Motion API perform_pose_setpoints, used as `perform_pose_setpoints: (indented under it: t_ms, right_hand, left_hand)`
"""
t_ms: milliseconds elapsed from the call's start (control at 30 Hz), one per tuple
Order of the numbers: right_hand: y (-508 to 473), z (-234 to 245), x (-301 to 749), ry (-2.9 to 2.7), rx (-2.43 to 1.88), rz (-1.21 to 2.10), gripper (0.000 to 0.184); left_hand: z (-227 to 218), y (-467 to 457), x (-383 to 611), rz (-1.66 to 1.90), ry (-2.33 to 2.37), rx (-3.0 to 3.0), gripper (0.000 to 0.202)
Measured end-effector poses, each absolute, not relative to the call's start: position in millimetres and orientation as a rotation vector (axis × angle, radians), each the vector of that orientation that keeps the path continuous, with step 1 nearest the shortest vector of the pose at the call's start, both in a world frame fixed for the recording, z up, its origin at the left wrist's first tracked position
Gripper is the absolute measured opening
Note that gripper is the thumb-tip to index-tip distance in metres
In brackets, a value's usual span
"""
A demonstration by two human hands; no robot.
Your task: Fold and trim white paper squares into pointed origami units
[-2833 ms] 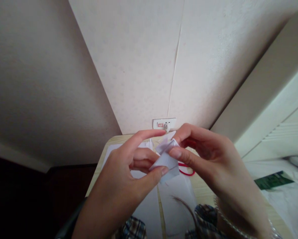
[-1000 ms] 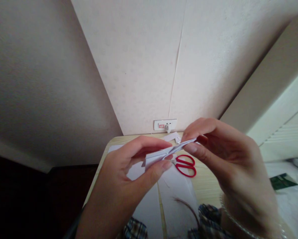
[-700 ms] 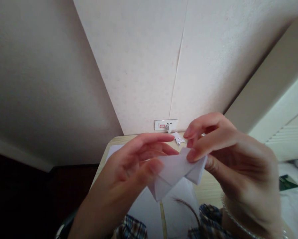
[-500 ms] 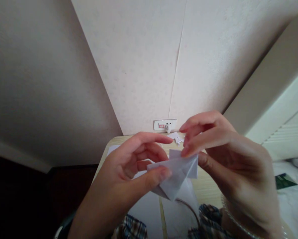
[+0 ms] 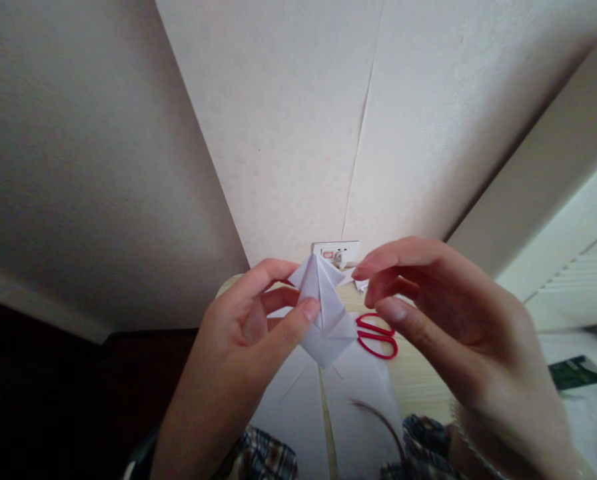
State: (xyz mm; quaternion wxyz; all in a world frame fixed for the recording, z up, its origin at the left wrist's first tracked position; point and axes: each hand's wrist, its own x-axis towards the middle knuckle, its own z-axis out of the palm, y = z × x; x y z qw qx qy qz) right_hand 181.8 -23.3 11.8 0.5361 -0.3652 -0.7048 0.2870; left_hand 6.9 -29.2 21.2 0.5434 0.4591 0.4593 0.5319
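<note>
A small folded white paper (image 5: 328,320) is pinched between the thumb and fingers of my left hand (image 5: 258,327). It has several creased flaps and a narrow tip that points away toward the wall. To its right, my right hand (image 5: 443,313) hovers apart from the paper, fingers curved, with a gap between thumb and forefinger and nothing in it. Red-handled scissors (image 5: 377,337) lie on the table between the paper and my right hand; their blades are hidden. White paper sheets (image 5: 298,407) lie flat underneath, with a strip of wood showing between them.
A pale wooden table (image 5: 418,380) stands against the wall. Paper scraps (image 5: 361,285) lie near its back edge, below a wall socket (image 5: 346,252) with a plug in it. A green packet (image 5: 577,372) rests on white cloth at the right.
The folded paper has been turned, so its narrow tip now points away from me. My right hand has let go of it and moved slightly off. The scissors have come into view.
</note>
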Motion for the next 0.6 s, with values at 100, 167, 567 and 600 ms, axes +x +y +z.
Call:
perform_pose_setpoints:
  t_ms: [100,167,567,600]
  right_hand:
    - [-23.3,11.9,180.5,-1.697,-0.863,0.734,0.009]
    - [-24.0,11.7,179.8,-1.696,-0.888,0.773,0.007]
    - [-20.6,12.9,178.5,-1.812,-0.928,0.825,0.019]
    - [-20.5,13.0,179.0,-1.839,-0.918,0.809,0.019]
  left_hand:
    - [20.4,-29.4,8.1,1.296,1.075,1.115,0.016]
    - [18.0,-28.9,7.8,1.321,1.040,1.122,0.018]
    - [12.3,-22.4,6.4,1.344,1.024,1.151,0.022]
    - [12.4,-22.4,5.9,1.339,1.033,1.154,0.022]
